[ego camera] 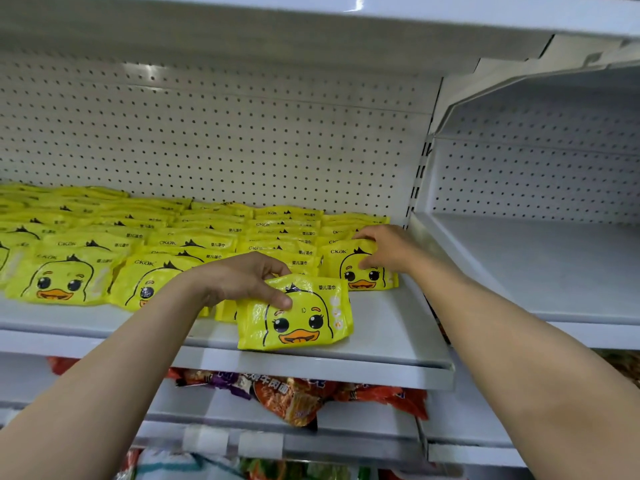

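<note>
Left hand (242,278) has fingers and thumb clamped round a duck pack (301,320) standing near the shelf (384,329) front edge, right hand (384,247) pinches the last row's front pack (362,277), so it looks mostly stocked, just this front gap left.

Yellow duck pack (304,317), glossy plastic film, wrinkled, with bright highlights; shelf (381,327), smooth white painted metal with a faint sheen; back panel (242,140), matt white perforated metal; snack bags (294,396) below, shiny crinkled plastic wrap.
</note>
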Demonstrator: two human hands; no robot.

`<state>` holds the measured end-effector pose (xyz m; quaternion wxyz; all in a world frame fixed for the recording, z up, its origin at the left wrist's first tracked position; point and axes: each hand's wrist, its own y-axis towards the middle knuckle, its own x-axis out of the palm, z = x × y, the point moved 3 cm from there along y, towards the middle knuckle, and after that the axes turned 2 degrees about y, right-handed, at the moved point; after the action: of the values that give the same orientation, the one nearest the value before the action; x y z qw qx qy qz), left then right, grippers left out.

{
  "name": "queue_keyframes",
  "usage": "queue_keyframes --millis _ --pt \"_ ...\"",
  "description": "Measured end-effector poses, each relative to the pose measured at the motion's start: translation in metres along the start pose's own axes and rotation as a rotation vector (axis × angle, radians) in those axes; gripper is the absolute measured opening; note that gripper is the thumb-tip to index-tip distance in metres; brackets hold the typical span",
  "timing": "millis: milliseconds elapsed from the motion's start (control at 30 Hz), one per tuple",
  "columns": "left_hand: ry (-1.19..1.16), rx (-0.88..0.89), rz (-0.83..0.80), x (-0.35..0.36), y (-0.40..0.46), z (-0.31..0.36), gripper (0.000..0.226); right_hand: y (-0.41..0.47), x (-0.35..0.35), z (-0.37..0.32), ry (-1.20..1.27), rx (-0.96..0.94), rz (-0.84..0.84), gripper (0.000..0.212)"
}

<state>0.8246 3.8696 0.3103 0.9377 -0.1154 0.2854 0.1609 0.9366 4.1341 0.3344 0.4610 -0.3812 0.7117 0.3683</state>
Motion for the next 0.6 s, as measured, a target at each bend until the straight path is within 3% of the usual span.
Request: queue_keyframes --millis 167,333,600 --pt "0.005 0.006 0.01 0.003 0.007 0.011 0.035 -0.007 0.004 0.002 -0.076 0.01 0.072 0.069" --pt "0.021 0.044 -0.033 0.013 0.013 0.026 0.031 -0.015 0.003 0.007 -0.06 0.075 0.12 0.071" --pt "0.079 0.069 -0.024 0.025 0.042 0.053 0.037 -0.045 -0.041 0.01 0.087 0.029 0.304 0.047"
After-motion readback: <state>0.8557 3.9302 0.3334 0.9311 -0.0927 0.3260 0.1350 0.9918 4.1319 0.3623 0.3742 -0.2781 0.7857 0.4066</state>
